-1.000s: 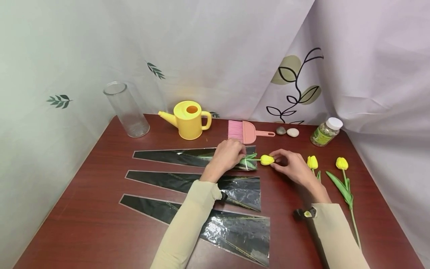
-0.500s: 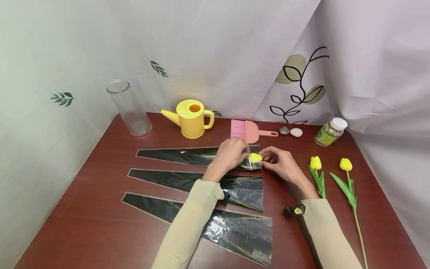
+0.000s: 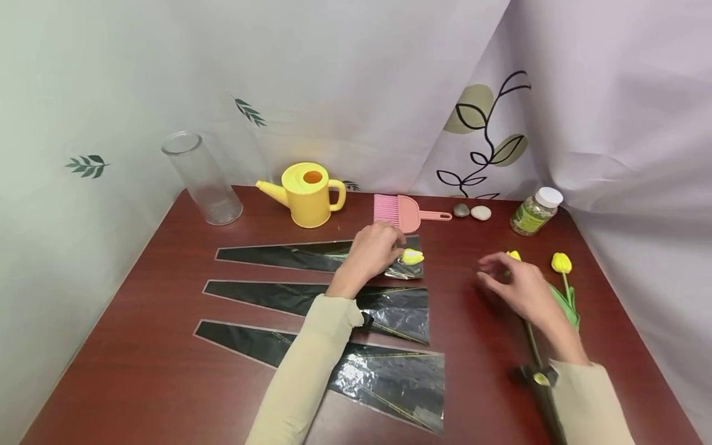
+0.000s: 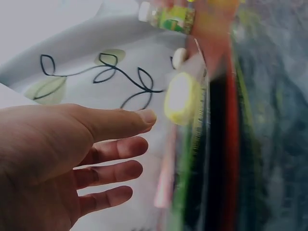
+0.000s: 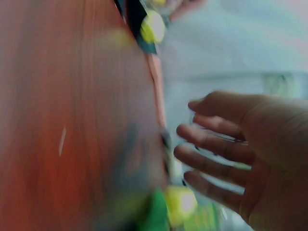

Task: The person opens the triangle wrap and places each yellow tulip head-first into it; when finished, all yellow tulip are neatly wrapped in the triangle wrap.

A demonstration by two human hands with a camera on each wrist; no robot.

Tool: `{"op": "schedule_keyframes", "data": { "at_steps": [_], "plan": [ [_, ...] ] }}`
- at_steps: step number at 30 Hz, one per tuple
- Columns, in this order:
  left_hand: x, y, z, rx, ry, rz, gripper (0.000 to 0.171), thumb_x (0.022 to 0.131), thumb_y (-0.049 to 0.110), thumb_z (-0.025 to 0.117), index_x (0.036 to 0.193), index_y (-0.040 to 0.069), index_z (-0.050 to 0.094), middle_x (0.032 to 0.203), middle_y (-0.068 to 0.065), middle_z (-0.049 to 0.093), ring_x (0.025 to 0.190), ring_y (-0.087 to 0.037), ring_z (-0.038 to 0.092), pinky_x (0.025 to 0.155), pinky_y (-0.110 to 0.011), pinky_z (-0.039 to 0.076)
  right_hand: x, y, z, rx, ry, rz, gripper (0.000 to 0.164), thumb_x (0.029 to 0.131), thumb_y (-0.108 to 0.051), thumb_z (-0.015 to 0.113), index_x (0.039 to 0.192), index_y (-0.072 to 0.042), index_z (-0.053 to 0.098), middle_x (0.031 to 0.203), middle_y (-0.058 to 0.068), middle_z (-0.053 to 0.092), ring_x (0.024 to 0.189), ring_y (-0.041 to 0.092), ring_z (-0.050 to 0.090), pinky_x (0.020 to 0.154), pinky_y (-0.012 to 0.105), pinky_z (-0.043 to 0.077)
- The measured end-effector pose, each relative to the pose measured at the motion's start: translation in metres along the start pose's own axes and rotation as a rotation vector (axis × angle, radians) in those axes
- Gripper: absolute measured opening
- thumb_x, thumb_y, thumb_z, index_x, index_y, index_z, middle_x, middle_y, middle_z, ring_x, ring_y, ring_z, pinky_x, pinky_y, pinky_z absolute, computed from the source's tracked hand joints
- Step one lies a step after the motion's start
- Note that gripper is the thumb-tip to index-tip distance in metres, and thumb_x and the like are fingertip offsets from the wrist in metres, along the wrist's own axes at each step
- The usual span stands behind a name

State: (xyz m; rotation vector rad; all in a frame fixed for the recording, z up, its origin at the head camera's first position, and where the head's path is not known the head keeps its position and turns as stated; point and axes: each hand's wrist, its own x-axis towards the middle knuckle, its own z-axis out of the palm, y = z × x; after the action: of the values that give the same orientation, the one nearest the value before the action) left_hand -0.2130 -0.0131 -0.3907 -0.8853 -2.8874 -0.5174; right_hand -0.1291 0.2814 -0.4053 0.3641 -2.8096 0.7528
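In the head view my left hand is over the farthest black-and-clear flower sleeve. The left wrist view has its thumb and fingers apart, with nothing between them. A yellow tulip lies in that sleeve, its head close to the sleeve's wide end and its stem mostly hidden under the hand. My right hand hangs at the right, fingers relaxed and holding nothing. It partly covers a second yellow tulip; whether they touch I cannot tell. A third tulip lies farther right.
Two more flower sleeves lie nearer, a middle one and a front one. Along the back stand a glass vase, a yellow watering can, and a jar. A pink brush and two pebbles lie between.
The tulip slid leftward into the far sleeve, its head now inside. My right hand let go of it and moved right toward the other tulips. The left hand stayed near the sleeve.
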Motion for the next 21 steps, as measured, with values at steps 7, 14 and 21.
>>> {"op": "schedule_keyframes", "data": {
  "at_steps": [7,14,21],
  "plan": [
    [-0.013,0.031,-0.023,-0.042,-0.103,0.079,0.013,0.089,0.030,0.074,0.098,0.021,0.077,0.094,0.005,0.067,0.086,-0.011,0.060,0.071,-0.032,0.050,-0.071,0.013,-0.033,-0.132,-0.012,0.381,0.017,0.089,-0.029,0.070,0.099,-0.016,0.071,0.080,-0.003,0.066,0.066,0.018,0.054,0.054,0.034,0.035],
    [-0.045,0.043,-0.008,0.058,-0.249,0.214,0.007,0.087,0.028,0.076,0.081,0.024,0.074,0.080,0.010,0.065,0.078,-0.011,0.062,0.066,-0.034,0.051,-0.089,0.010,-0.028,-0.110,-0.119,0.502,0.025,0.088,-0.036,0.070,0.095,-0.012,0.074,0.072,-0.005,0.067,0.069,0.020,0.058,0.059,0.038,0.039],
    [-0.058,0.047,0.020,0.102,-0.217,0.224,0.013,0.082,0.029,0.081,0.091,0.022,0.076,0.091,0.005,0.067,0.084,-0.017,0.065,0.068,-0.034,0.053,-0.097,0.013,-0.031,-0.085,-0.085,0.539,0.024,0.088,-0.033,0.071,0.090,-0.010,0.075,0.062,-0.007,0.063,0.062,0.013,0.056,0.060,0.036,0.037]
  ]
}}
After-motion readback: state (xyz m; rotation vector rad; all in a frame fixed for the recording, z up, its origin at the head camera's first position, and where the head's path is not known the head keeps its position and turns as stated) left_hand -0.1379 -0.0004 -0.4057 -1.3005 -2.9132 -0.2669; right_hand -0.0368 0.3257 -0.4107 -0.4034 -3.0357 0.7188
